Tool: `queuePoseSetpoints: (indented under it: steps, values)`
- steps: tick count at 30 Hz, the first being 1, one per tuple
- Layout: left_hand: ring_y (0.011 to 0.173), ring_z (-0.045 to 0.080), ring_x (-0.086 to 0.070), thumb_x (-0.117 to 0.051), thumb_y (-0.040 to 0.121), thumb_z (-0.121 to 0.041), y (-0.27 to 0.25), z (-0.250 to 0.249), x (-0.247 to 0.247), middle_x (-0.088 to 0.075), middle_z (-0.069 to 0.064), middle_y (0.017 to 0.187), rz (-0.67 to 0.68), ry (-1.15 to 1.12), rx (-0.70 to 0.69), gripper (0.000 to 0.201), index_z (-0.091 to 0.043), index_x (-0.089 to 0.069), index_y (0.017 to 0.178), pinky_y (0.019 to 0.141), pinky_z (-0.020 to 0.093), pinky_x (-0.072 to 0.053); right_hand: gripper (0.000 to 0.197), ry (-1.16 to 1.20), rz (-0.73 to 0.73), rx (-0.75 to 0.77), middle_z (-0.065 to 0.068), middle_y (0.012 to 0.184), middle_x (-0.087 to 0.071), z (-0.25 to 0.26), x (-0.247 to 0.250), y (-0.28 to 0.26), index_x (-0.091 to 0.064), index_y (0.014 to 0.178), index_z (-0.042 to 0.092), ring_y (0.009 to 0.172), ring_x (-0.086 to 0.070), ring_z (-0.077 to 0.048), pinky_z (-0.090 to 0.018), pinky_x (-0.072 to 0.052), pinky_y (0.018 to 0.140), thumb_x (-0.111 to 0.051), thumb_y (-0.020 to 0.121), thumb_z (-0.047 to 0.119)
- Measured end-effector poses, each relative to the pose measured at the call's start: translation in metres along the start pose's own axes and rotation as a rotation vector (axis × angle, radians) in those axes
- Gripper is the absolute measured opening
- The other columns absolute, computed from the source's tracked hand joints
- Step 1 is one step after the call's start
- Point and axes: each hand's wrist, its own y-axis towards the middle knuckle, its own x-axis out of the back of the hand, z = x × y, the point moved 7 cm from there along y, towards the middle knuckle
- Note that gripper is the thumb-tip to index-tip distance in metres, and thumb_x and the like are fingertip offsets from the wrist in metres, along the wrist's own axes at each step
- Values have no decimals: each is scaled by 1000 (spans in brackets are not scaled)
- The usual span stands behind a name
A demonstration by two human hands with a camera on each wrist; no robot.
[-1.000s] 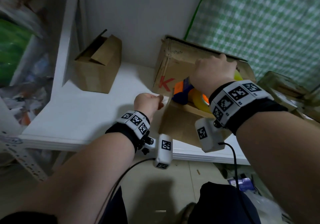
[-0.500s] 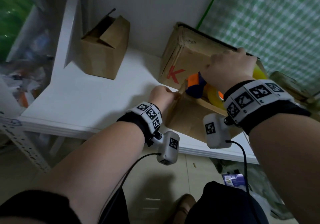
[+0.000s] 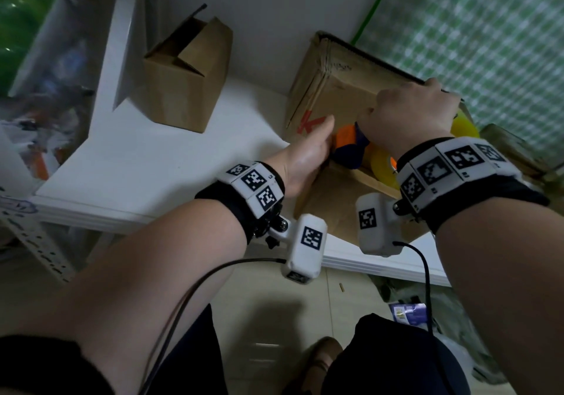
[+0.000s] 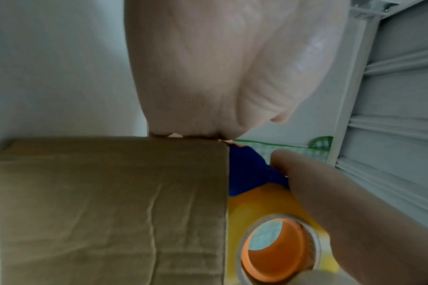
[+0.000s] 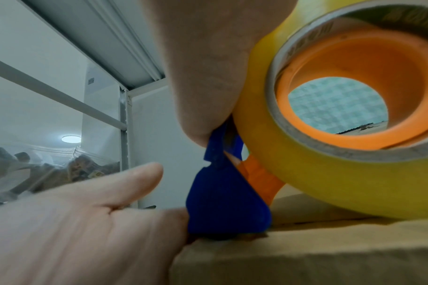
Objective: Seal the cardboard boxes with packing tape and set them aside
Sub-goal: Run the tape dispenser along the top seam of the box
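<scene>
A low brown cardboard box (image 3: pixel 335 208) lies near the front edge of the white shelf (image 3: pixel 137 162). My right hand (image 3: pixel 409 113) grips a blue and orange tape dispenser (image 3: pixel 348 147) with a yellow tape roll (image 3: pixel 381 164), its nose resting on the box's top at the left end. My left hand (image 3: pixel 305 156) is flat, palm against that end of the box, right beside the dispenser's blue nose (image 5: pixel 227 202). The left wrist view shows the box's side (image 4: pixel 110 202) and the tape roll (image 4: pixel 276 248). Whether tape is stuck down is hidden.
A bigger cardboard box (image 3: pixel 345 89) with a red letter stands directly behind the low one, against the wall. A small box (image 3: pixel 183 83) with raised flaps stands at the back left. Green checked cloth (image 3: pixel 488 28) hangs on the right. Clutter lies left of the shelf post.
My left hand has uncurled from a fist at the box's left corner and slid forward, palm flat against the end beside the dispenser. The right hand has stayed put with the dispenser.
</scene>
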Motion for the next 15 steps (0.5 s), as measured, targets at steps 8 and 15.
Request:
queuePoseSetpoints:
  steps: [8, 15]
  values:
    - [126, 17, -49, -33, 79, -79, -6, 21, 10, -54, 0, 136, -70, 77, 50, 73, -27, -57, 124, 113, 40, -30, 39, 17, 14, -15, -11, 77, -43, 0, 0, -2, -54, 82, 13, 90, -40, -32, -45, -37, 81, -32, 91, 44]
    - [112, 0, -35, -42, 94, -52, -16, 21, 9, -42, -15, 122, -45, 370, 222, 56, -21, -39, 141, 93, 18, -25, 34, 30, 20, -7, -13, 88, -48, 1, 3, -5, -54, 92, 13, 106, -45, -34, -47, -33, 81, -34, 91, 41]
